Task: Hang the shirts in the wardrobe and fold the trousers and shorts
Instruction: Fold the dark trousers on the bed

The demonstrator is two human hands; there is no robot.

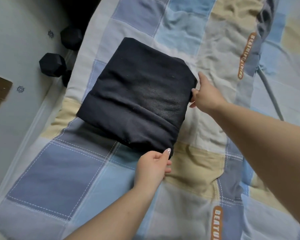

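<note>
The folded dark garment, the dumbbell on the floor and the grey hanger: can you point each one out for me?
folded dark garment (137, 94), head view, middle of its top face.
dumbbell (52, 64), head view, its nearer hexagonal head.
grey hanger (270, 96), head view, its bare straight rod on the bedspread.

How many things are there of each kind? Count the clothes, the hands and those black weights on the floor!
Folded dark garment on the checked bedcover: 1
Hands, left hand and right hand, each at a corner of the garment: 2
Black dumbbell heads on the floor, one and another: 2
Total: 5
</note>
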